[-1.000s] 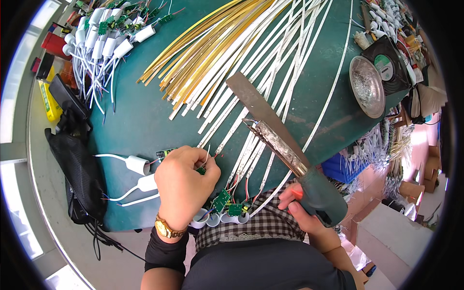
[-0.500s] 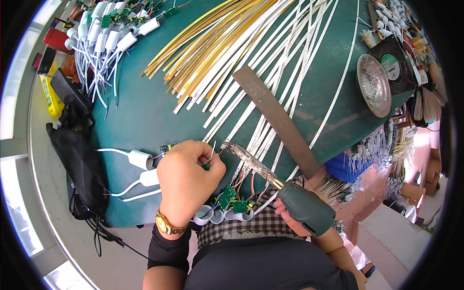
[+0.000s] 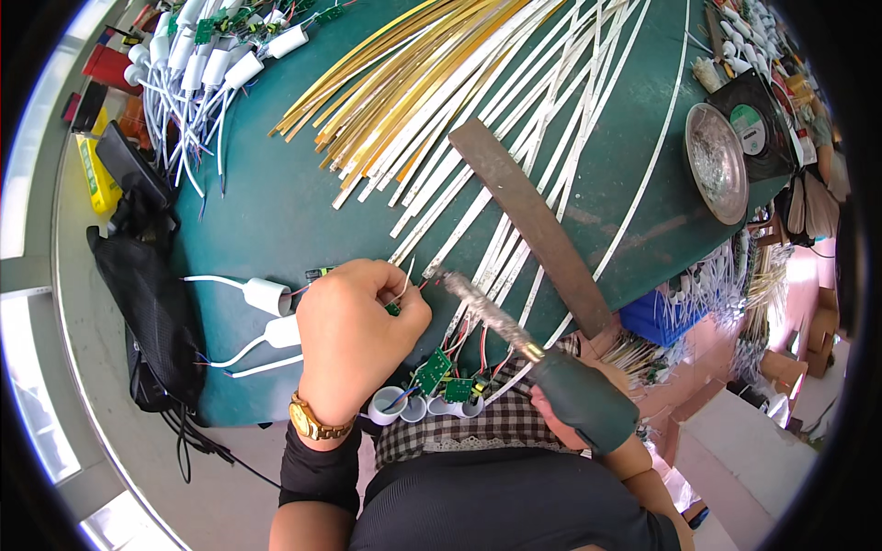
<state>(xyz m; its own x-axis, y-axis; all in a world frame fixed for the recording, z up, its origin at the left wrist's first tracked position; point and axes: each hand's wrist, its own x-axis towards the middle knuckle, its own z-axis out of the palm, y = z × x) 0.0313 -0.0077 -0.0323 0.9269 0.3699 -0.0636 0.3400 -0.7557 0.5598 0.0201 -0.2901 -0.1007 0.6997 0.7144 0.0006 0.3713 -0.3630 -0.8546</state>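
Note:
My left hand [image 3: 354,317], fingers pinched, holds a small green circuit board [image 3: 393,309] that mostly hides behind the fingers. A thin white wire [image 3: 409,271] sticks up from the pinch, and a short red wire points toward a white strip's end. My right hand [image 3: 553,418] grips the dark green handle of a soldering iron [image 3: 583,399]. Its hot end is slightly blurred and sits close to that strip end; whether they touch I cannot tell. White and yellow LED strips [image 3: 441,101] fan across the table. By my lap, green circuit boards [image 3: 434,370] hang from white tubular housings [image 3: 386,405].
A flat brown metal bar [image 3: 533,225] lies across the strips. At the right stand a metal dish [image 3: 715,163] and a black fan [image 3: 753,124]. White housings [image 3: 266,297] with cables lie left of my hand, near a black bag [image 3: 147,321]. More housings [image 3: 216,69] pile up far left.
The soldering iron's tip has drawn slightly right, away from the wire at my left fingers. My left hand keeps its pinch almost in place. The whole view has shifted a little.

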